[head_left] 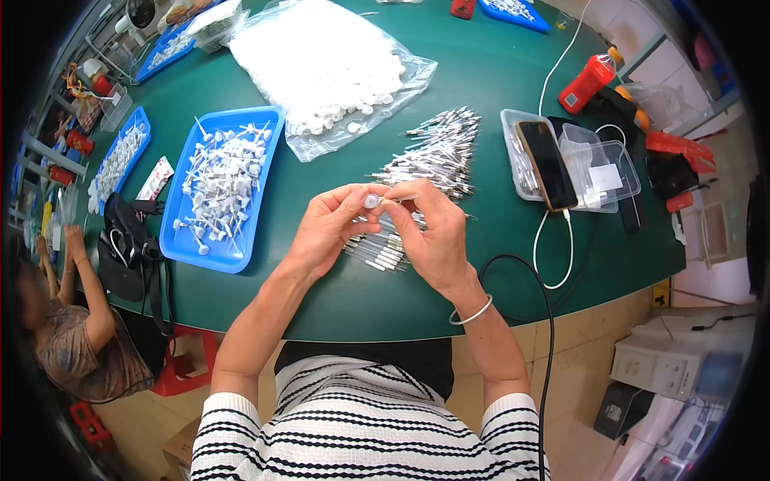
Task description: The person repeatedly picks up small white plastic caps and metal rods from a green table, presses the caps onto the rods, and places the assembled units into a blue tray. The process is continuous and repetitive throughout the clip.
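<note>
My left hand (pixel 325 228) pinches a small round white plastic cap (pixel 371 201) between thumb and fingertips. Meeting it from the other side, my right hand (pixel 437 232) grips a thin pin-like rod (pixel 401 198), its end at the cap; whether it is inserted I cannot tell. Below and beyond my hands lies a pile of thin metal rods with white sections (pixel 433 164). A large clear bag (pixel 321 56) of loose white caps rests behind them. To the left, a blue tray (pixel 228 261) holds many capped rods (pixel 228 172).
On the right are clear plastic boxes (pixel 630 188), a phone (pixel 547 164) with a white cable and a red bottle (pixel 588 83). A black cable (pixel 548 321) runs past my right forearm. At left lie a black bag (pixel 124 244) and a smaller blue tray (pixel 145 132); another person (pixel 88 337) sits there.
</note>
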Available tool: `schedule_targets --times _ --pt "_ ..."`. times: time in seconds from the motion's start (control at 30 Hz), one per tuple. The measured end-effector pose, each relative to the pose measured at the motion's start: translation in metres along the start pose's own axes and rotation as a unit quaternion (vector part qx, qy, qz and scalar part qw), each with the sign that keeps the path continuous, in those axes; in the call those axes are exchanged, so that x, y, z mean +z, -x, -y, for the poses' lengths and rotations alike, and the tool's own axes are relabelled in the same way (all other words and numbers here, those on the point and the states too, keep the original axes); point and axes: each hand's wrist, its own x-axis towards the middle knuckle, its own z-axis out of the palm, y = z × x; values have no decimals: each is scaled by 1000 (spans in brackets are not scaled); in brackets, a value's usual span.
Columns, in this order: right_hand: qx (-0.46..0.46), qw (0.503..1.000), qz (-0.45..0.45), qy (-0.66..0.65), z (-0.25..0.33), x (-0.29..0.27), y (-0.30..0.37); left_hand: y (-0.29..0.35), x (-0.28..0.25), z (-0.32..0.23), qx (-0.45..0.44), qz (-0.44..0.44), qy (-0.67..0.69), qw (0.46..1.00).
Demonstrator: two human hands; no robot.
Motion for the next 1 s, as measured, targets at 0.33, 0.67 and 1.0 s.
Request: schedule_targets --times 0.33,0.67,1.0 --pt "-9 1000 -7 12 2 1 1 1 3 0 -10 0 27 1000" --pt "-16 1000 -8 25 -1 2 1 -1 0 5 31 -12 -38 999" --pt "-6 1000 3 16 -1 -1 0 0 -1 6 61 -15 -86 994"
